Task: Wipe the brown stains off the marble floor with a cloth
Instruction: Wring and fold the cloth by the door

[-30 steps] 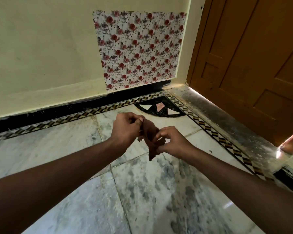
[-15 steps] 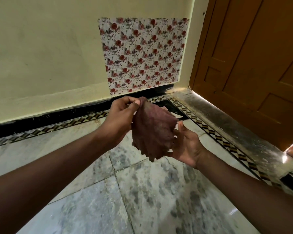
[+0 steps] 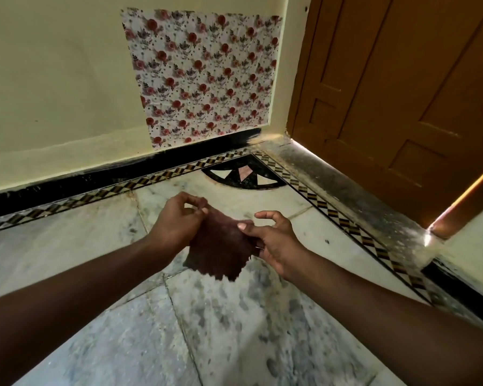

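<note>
Lowered cloth [image 3: 221, 246] — perhaps spread flatter

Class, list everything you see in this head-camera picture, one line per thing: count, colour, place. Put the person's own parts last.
cloth: one, dark reddish-brown, held above the floor between both hands
marble floor: one, pale grey-white with dark mottled marks, bottom half
patterned border strip: one, black, tan and white, along both floor edges
corner inlay: one, black with pale triangles, floor corner
floral paper: one, white with red roses, on the wall
wall: one, cream, left
door: one, brown wood, right
left hand: one, pinching the cloth's top corner
right hand: one, pinching the cloth's right edge
</note>
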Motion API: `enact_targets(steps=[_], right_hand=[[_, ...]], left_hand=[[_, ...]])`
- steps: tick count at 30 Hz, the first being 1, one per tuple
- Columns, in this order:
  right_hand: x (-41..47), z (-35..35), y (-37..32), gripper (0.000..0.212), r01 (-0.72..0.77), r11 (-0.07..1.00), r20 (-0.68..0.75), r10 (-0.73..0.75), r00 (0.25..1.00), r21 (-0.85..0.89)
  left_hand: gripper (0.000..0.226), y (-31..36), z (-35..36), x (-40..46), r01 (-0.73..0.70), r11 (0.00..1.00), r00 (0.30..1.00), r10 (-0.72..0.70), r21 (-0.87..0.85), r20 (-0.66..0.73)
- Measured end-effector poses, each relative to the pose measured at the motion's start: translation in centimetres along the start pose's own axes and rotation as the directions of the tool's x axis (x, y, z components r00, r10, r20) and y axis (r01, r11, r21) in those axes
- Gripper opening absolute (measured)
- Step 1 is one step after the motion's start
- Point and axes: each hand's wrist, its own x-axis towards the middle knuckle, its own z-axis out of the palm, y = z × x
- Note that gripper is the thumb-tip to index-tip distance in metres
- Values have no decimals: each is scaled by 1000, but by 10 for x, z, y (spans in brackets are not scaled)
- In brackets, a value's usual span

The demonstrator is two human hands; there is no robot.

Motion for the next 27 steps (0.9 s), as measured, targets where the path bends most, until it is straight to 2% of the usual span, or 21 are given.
enact_targets(steps=[4, 7, 10, 13, 15, 19, 21, 23, 25, 27], right_hand=[[-5, -10, -2, 40, 86, 994, -39, -89, 995, -67], [-8, -19, -9, 35, 144, 979, -38, -151, 988, -144], [-13, -26, -14, 42, 181, 965, -20, -188, 982, -192], [-13, -34, -15, 43, 222, 916, -30, -246, 969, -335], [-6, -38, -13, 40, 230, 881, -55, -276, 960, -413], [8, -37, -18, 25, 286, 769, -38, -373, 927, -572], [11, -33, -31, 15, 329, 672, 36, -411, 911, -664], [13, -26, -54, 14, 352, 573, 79, -446, 892, -740], [11, -18, -83, 13, 350, 553, 64, -470, 880, -756], [5, -6, -128, 11, 352, 564, 75, -454, 888, -747]], left_hand=[[8, -4, 13, 2, -44, 984, 998, 51, 172, -39], [17, -6, 21, 3, -32, 975, 998, 45, 219, -52], [26, -9, 23, 4, -49, 986, 999, 48, 157, 6], [6, -7, 20, 0, -93, 996, 983, 89, 16, 159], [8, -7, 20, -4, -114, 993, 968, 112, -4, 223], [25, -10, 24, 2, -210, 971, 961, 182, 119, 207], [25, -4, 25, 7, -291, 921, 956, 266, 259, 125], [21, 15, 24, 7, -355, 851, 933, 348, 387, 90], [21, 42, 21, 6, -436, 768, 895, 424, 468, 138], [20, 84, 11, 10, -450, 768, 886, 448, 457, 120]])
